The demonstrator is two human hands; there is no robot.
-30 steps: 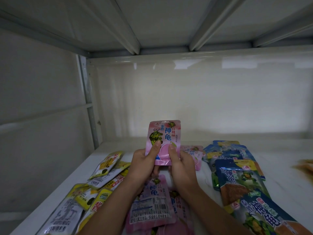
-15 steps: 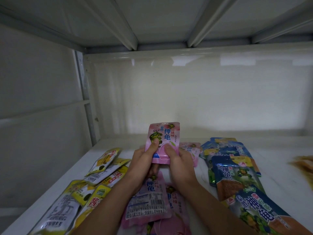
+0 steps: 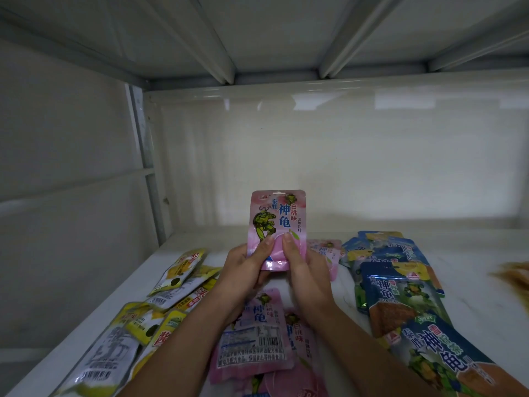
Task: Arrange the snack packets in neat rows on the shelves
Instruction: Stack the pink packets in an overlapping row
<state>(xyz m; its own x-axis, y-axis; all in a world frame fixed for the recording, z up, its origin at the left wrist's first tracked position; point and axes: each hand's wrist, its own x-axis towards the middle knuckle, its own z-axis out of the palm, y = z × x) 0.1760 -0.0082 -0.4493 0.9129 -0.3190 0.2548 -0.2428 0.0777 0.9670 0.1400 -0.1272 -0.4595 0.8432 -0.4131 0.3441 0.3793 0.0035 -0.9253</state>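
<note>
Two hands, the left hand (image 3: pixel 243 265) and right hand (image 3: pixel 305 267), are gripping one pink packet (image 3: pixel 276 224) upright at the frame's centre, thumbs pinching its lower edge. Around them on the shelf (image 3: pixel 472 287), pink packets (image 3: pixel 257 333), yellow packets (image 3: pixel 177 270) lower left and blue packets (image 3: pixel 400 282) right are lying in loose heaps; judging by this, hardly any rows are standing yet.

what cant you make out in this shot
Head view:
- Pink packets on the shelf: partly hidden by both forearms.
- Held pink packet: bottom covered by left hand and right hand.
- Brown thing: cut off by right edge, blurred.
- Yellow packets: cut off at bottom edge.
</note>
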